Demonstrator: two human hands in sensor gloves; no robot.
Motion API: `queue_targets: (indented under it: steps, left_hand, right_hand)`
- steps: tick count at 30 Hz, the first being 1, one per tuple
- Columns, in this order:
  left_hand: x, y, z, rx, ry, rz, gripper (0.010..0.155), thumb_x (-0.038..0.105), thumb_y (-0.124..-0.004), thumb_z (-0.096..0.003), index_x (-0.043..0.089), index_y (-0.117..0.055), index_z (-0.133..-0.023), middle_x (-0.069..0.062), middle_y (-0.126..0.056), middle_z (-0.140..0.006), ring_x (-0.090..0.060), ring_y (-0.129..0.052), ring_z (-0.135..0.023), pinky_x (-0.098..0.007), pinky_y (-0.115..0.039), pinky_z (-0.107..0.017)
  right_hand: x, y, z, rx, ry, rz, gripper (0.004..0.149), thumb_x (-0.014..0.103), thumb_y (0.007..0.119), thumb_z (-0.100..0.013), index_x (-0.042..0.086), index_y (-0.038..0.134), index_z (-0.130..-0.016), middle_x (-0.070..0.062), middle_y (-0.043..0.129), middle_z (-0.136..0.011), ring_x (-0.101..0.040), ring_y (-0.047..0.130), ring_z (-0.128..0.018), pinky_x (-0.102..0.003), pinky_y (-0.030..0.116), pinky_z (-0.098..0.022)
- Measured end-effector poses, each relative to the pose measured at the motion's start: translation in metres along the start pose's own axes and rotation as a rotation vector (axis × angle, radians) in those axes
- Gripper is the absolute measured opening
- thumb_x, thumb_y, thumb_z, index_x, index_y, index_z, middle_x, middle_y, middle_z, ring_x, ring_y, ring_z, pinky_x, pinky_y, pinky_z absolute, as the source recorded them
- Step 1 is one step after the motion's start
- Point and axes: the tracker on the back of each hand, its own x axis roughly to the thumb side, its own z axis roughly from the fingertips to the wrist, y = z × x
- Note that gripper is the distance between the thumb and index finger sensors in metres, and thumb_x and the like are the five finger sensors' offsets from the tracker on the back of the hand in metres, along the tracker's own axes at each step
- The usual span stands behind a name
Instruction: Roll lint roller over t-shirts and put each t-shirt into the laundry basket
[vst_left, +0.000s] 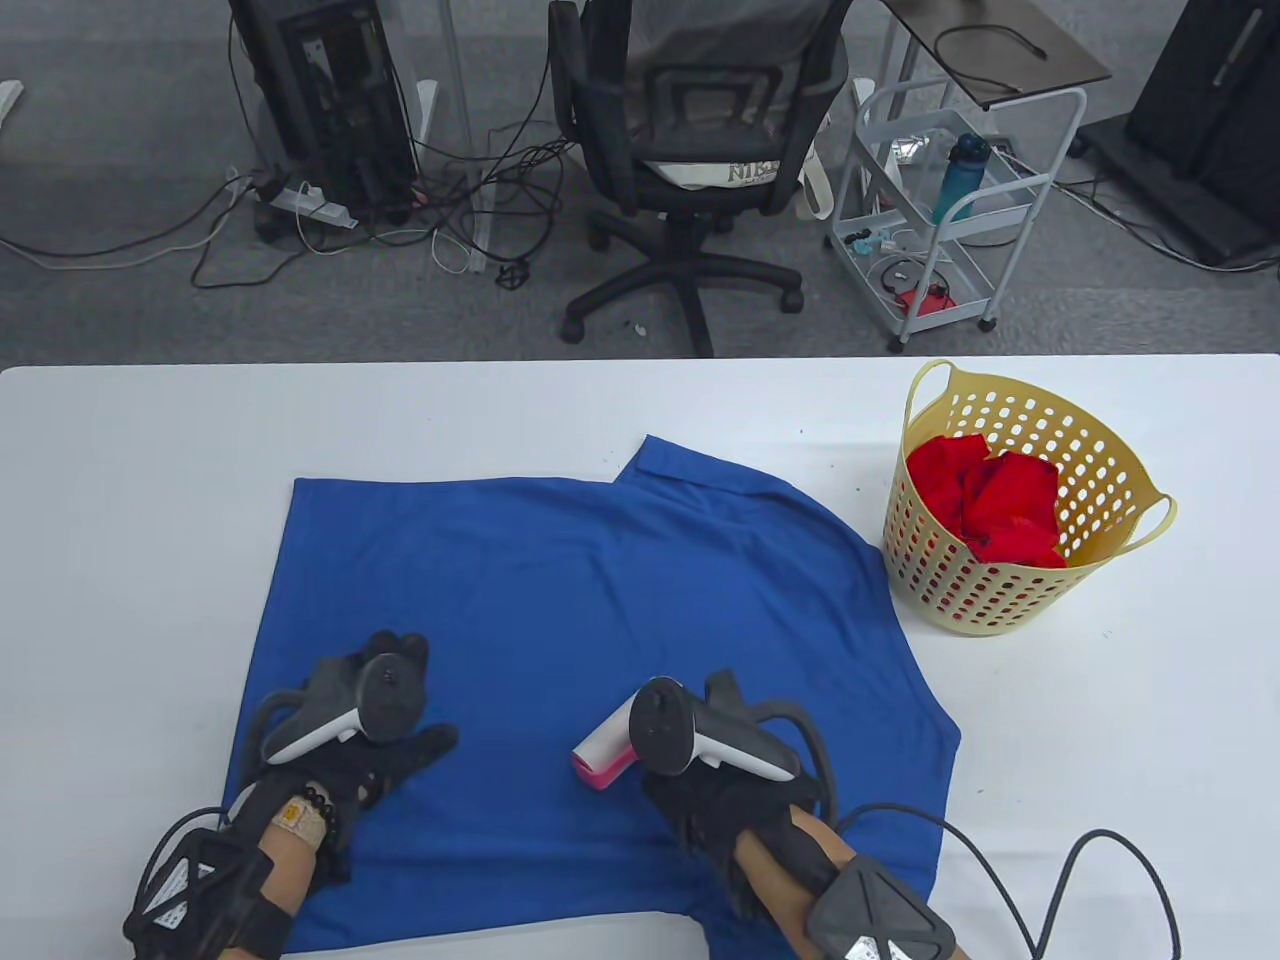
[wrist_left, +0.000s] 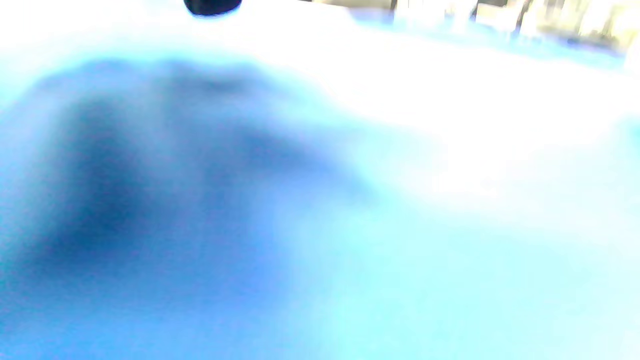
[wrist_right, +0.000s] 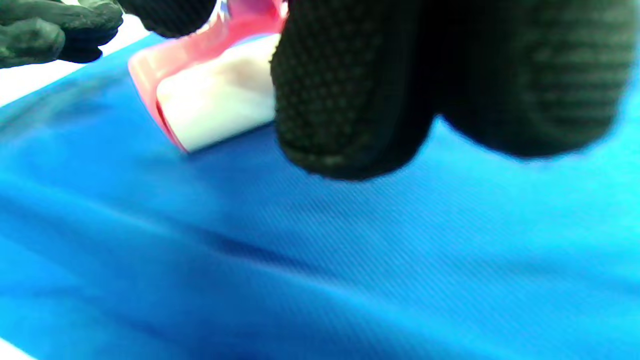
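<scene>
A blue t-shirt (vst_left: 590, 600) lies spread flat on the white table (vst_left: 150, 450). My left hand (vst_left: 375, 740) presses flat on its near left part, fingers straight. My right hand (vst_left: 700, 770) grips a lint roller (vst_left: 603, 755) with a pink frame and white roll, its roll down on the shirt near the front middle. The right wrist view shows the lint roller (wrist_right: 215, 95) touching the blue t-shirt (wrist_right: 320, 260) beside my gloved fingers (wrist_right: 350, 90). In the left wrist view only a blurred stretch of the blue t-shirt (wrist_left: 150, 200) shows. A yellow laundry basket (vst_left: 1010, 590) at the right holds red t-shirts (vst_left: 990, 500).
Bare table lies left of the shirt and along the far edge. Beyond the table stand an office chair (vst_left: 690, 130), a white wire cart (vst_left: 940, 200) and a computer tower (vst_left: 330, 90) with cables on the floor. A glove cable (vst_left: 1100, 850) trails over the table's front right.
</scene>
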Motion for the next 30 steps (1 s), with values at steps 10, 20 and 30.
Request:
queue_targets:
  steps: [10,20,30]
  left_hand:
    - [0.081,0.061,0.046,0.4,-0.244,0.141,0.066,0.06,-0.061,-0.0456,0.014,-0.092,-0.082,0.0,-0.115,-0.059,-0.019,-0.116,-0.045,-0.05,-0.091,-0.042]
    - [0.141,0.004,0.018,0.102,-0.373,0.438,0.1,0.068,-0.05,-0.0401,-0.012,-0.043,-0.099,-0.022,-0.077,-0.097,-0.037,-0.094,-0.079,-0.058,-0.076,-0.056]
    - [0.111,-0.002,0.007,0.065,-0.345,0.478,0.084,0.04,-0.079,-0.046,-0.007,-0.042,-0.105,-0.02,-0.085,-0.091,-0.012,-0.11,-0.055,-0.043,-0.095,-0.042]
  right_hand:
    - [-0.013,0.0,-0.003,-0.415,-0.227,-0.825,0.071,0.036,0.064,-0.047,0.015,0.023,-0.101,-0.018,0.061,-0.085,-0.026,0.09,-0.056,-0.042,0.085,-0.042]
    - [0.002,0.029,-0.011,-0.326,-0.309,-0.988,0.069,0.029,0.066,-0.045,0.015,0.027,-0.1,-0.027,0.042,-0.099,-0.04,0.083,-0.073,-0.053,0.078,-0.053]
    - [0.014,0.021,-0.026,-0.222,-0.467,-0.639,0.066,0.019,0.071,-0.046,0.015,0.034,-0.1,-0.027,0.046,-0.097,-0.044,0.078,-0.078,-0.057,0.072,-0.056]
